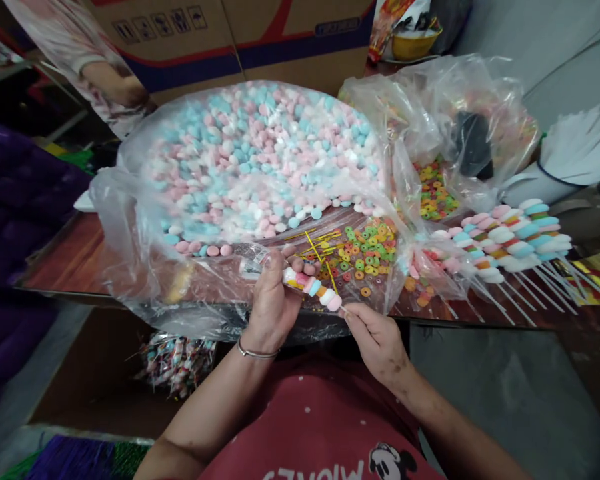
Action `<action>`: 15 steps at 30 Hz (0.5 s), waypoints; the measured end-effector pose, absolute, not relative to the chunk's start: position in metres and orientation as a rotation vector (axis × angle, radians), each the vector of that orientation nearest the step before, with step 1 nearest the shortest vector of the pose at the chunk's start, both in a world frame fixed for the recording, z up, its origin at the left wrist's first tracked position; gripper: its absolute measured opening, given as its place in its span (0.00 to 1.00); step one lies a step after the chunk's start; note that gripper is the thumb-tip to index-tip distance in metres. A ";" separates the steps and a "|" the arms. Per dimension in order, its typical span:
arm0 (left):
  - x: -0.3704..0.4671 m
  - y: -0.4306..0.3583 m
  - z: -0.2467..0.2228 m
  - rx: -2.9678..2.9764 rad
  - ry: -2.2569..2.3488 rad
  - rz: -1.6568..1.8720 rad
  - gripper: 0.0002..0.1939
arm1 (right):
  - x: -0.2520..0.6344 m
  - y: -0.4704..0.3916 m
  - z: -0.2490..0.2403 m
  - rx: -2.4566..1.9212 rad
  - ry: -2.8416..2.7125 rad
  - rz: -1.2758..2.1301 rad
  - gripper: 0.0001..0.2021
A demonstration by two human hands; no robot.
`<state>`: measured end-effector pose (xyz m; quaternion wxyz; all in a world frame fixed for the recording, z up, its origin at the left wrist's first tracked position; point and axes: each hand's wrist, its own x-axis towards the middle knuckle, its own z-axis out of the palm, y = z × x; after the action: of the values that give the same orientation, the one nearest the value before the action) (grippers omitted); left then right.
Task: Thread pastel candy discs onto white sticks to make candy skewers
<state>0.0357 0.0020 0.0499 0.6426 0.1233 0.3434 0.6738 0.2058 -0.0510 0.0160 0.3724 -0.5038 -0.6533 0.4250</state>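
Note:
A marshmallow skewer [315, 288] of pink, white and blue sweets with orange pieces between lies slanted across my two hands. My left hand [273, 300] wraps its fingers round the upper end. A clear plastic wrapper [253, 265] sticks out beyond those fingers; how far it covers the sweets is hard to see. With thumb and fingertips, my right hand [377, 340] pinches the white stick just below the last pink marshmallow. Yellow twist ties [320, 252] lie just behind my hands, beside loose gummy rings [373, 250].
A big clear bag of marshmallows [260, 160] fills the table's middle. At right are stacked skewers [515, 237] and a container of white sticks [550, 177]. A cardboard box [105, 360] with wrapped sweets stands below left. Another person's hand [113, 83] is at upper left.

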 end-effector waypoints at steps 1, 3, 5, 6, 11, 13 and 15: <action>0.037 0.002 0.049 0.280 0.774 1.551 0.19 | 0.205 -0.052 0.015 -1.309 -1.647 1.118 0.13; 0.040 0.001 0.047 0.285 0.772 1.569 0.19 | 0.202 -0.053 0.014 -1.341 -1.558 1.216 0.13; 0.042 0.001 0.045 0.297 0.795 1.566 0.19 | 0.198 -0.054 0.013 -1.334 -1.405 1.403 0.12; 0.043 0.001 0.043 0.307 0.813 1.559 0.20 | 0.196 -0.054 0.013 -1.306 -1.302 1.529 0.12; 0.044 -0.001 0.035 0.332 0.799 1.439 0.22 | 0.185 -0.058 0.015 -1.089 -0.852 2.028 0.09; 0.044 -0.002 0.033 0.310 0.770 1.367 0.22 | 0.184 -0.060 0.014 -1.122 -0.980 1.936 0.09; 0.047 -0.005 0.032 0.311 0.775 1.323 0.21 | 0.184 -0.062 0.012 -1.225 -1.347 1.582 0.10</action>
<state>0.0467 -0.0046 0.0316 0.7094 0.1403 0.3493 0.5959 0.1839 -0.0617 0.0117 0.3567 -0.4745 -0.5216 0.6128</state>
